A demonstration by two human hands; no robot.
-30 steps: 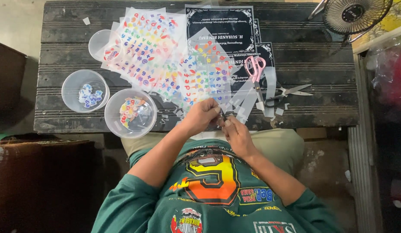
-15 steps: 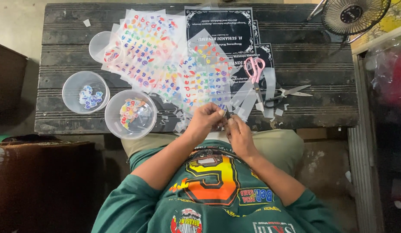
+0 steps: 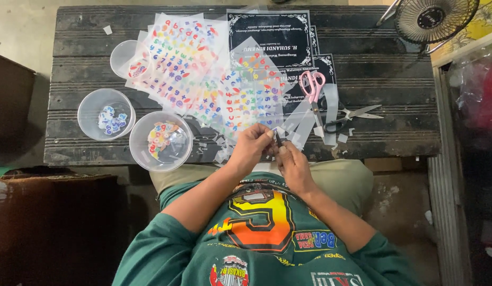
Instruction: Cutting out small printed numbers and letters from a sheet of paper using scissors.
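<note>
Strip (image 3: 278, 140), a small dark piece pinched between the fingertips of the left hand (image 3: 252, 147) and right hand (image 3: 294, 165) at the table (image 3: 394, 143) edge, looks light, thin and bendable, so it is best held by its edges.

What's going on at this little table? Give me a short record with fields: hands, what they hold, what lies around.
Left hand: raised at the table's near edge, fingertips pinching a small dark item, too small to identify.
Right hand: meets the left hand at the same item.
Table: dark wooden slats.
Sticker sheets: clear sheets of colourful shapes, fanned out above the hands.
Tubs: three clear round tubs at left, holding small cut pieces.
Scissors: pink-handled pair; metal pair.
Fan: top right corner.
</note>
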